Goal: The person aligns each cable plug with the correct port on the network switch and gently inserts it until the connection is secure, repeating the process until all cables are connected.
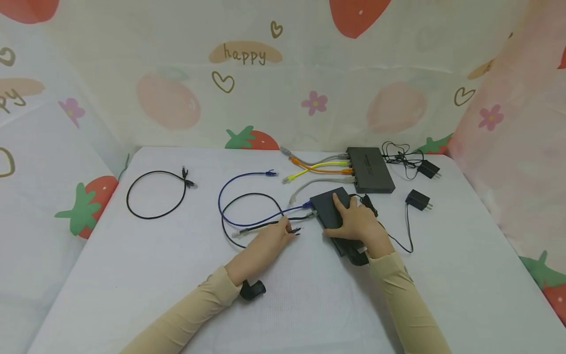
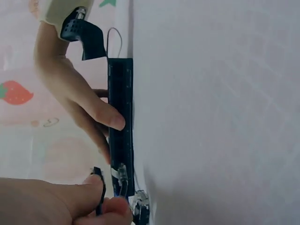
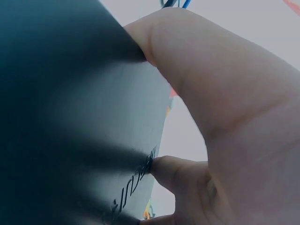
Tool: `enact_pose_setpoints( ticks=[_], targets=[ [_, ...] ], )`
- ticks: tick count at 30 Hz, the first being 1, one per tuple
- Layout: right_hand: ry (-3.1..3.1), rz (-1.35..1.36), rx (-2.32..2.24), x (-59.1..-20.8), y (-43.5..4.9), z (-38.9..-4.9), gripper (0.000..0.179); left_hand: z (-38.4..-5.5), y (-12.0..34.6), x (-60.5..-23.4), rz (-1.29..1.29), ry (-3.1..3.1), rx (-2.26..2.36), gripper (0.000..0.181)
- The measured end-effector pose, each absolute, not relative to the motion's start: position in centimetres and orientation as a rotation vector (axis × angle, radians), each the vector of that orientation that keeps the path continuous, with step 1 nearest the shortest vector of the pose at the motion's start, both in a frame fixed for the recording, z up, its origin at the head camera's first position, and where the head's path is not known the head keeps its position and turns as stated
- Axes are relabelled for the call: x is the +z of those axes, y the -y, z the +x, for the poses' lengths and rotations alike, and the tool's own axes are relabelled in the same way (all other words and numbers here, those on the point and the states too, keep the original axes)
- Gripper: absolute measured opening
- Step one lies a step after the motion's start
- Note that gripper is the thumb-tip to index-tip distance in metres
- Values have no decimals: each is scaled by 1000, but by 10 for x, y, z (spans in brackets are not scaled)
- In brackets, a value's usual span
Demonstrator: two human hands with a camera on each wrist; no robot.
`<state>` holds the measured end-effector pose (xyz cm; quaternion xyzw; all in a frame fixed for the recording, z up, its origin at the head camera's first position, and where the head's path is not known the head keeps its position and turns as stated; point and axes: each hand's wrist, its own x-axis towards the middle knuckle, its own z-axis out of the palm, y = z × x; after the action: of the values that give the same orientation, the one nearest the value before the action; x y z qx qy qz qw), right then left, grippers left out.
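My right hand (image 1: 357, 223) grips a flat black network switch (image 1: 325, 204) across its width, thumb on the near-left edge and fingers over the far side. In the right wrist view, the switch's dark top (image 3: 70, 117) carries raised lettering. A blue network cable (image 1: 256, 224) and a dark cable with a grey plug (image 1: 312, 214) run into its left side. Just left of that side, my left hand (image 1: 267, 246) pinches a black network cable (image 1: 261, 193) near its plug ends. Left fingertips and plugs sit close to the row of ports (image 2: 121, 145) in the left wrist view.
A second black switch (image 1: 370, 169) stands behind, with grey, yellow and orange cables (image 1: 320, 168) plugged in. Two black power adapters (image 1: 429, 169) with cords lie at the right. A coiled black cable (image 1: 128, 196) rests at the left. A printed cloth wall (image 1: 185, 64) closes off the back.
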<state>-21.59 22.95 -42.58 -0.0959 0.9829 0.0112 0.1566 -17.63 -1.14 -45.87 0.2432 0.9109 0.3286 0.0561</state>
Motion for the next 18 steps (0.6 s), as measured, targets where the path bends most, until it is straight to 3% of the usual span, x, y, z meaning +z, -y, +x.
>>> enact_pose_setpoints(
  ticks=[18],
  targets=[
    [-2810, -297, 29, -427, -230, -218, 103, -176, -3, -453, 743, -2859, 813, 23]
  ],
)
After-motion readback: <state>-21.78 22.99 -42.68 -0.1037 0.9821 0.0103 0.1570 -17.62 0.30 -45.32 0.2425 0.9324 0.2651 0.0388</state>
